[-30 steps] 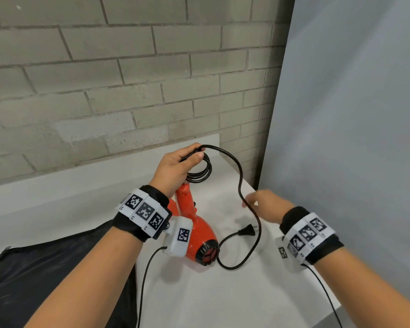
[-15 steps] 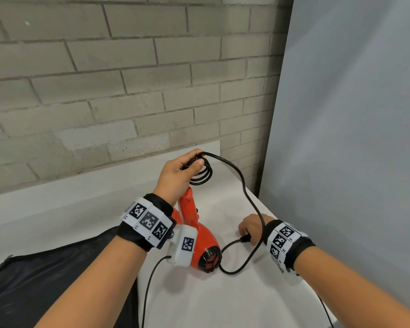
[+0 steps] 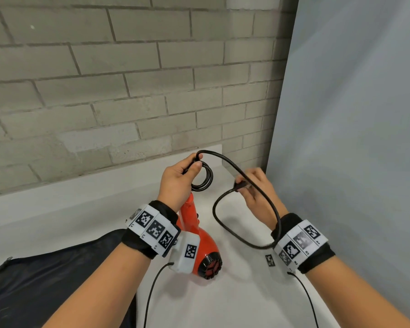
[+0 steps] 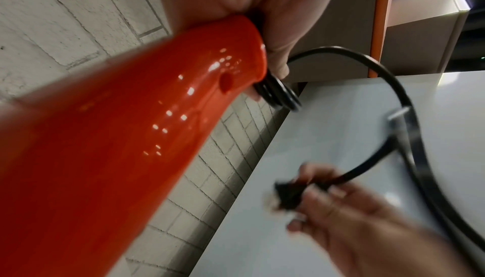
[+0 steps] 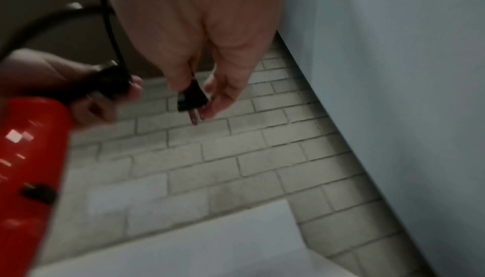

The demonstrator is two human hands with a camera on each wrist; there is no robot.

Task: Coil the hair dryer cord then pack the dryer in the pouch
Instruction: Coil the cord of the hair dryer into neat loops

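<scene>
While the left hand (image 3: 178,183) gripped small cord (image 3: 225,223) loops above the red dryer (image 3: 206,247), the right hand (image 3: 256,192) pinched the plug (image 3: 240,185); one loop remained, and the pouch (image 3: 57,275) lay unpacked.

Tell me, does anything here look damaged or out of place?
Nothing stands out. The cord is half coiled in the left hand, the right hand pinches the plug, and the dryer looks intact.
</scene>
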